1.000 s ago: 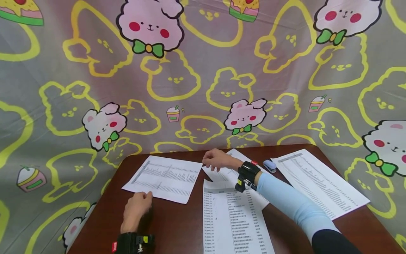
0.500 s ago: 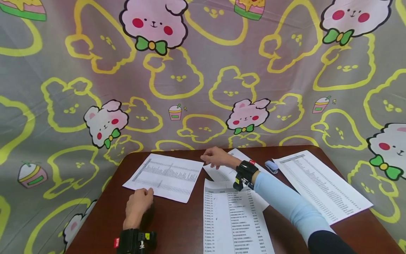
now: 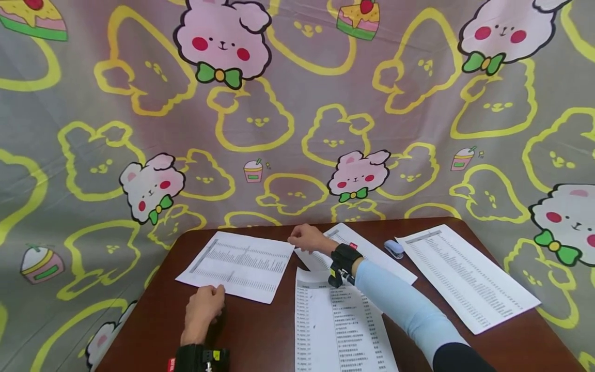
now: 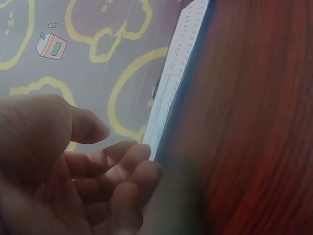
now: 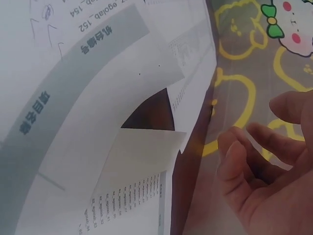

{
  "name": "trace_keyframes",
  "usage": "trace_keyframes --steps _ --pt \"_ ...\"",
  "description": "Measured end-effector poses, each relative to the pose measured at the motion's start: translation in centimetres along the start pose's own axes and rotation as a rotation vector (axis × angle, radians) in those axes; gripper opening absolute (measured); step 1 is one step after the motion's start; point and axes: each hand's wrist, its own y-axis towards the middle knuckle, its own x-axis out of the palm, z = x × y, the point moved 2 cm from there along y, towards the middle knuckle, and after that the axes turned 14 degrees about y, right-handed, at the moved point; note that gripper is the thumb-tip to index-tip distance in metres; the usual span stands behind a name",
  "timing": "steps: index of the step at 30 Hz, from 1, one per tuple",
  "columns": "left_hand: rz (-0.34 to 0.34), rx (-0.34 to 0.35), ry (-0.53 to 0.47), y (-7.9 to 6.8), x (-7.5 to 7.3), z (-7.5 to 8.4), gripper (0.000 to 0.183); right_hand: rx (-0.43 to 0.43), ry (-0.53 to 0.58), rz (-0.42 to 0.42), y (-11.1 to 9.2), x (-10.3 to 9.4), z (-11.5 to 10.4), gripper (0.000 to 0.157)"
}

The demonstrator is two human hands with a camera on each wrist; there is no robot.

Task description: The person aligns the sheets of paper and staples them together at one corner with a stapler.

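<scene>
My left hand is at the near edge of the left printed sheet, its fingers loosely curled. In the left wrist view that hand holds nothing, and its fingertips overlap the sheet's corner. My right hand is over the left end of the back middle sheet, near the left sheet's far right corner. The right wrist view shows the hand with loosely bent fingers and nothing between them. A longer sheet with a grey header lies in front, overlapping the back middle one and partly hidden under the right forearm.
A small light-blue stapler stands at the back, right of the middle sheet. Another printed sheet lies on the right side of the brown table. A cartoon-patterned cloth hangs behind the table's far edge.
My right hand and forearm have shifted a little left, uncovering the right corner of the back middle sheet. The left hand stays nearly in place, and the head view has tilted slightly.
</scene>
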Motion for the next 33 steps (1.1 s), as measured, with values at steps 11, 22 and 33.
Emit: trace_keyframes --steps 11,22,33 --pt "-0.023 -0.032 -0.031 1.0 0.2 1.0 0.036 0.031 -0.085 0.064 1.8 -0.1 -0.1 0.029" --pt "-0.026 -0.065 -0.045 1.0 0.2 0.5 0.038 0.063 -0.066 0.053 2.4 0.5 0.8 0.029" --pt "-0.034 -0.096 -0.077 0.4 1.2 -0.6 0.036 0.08 -0.028 0.033 2.4 2.0 1.6 0.022"
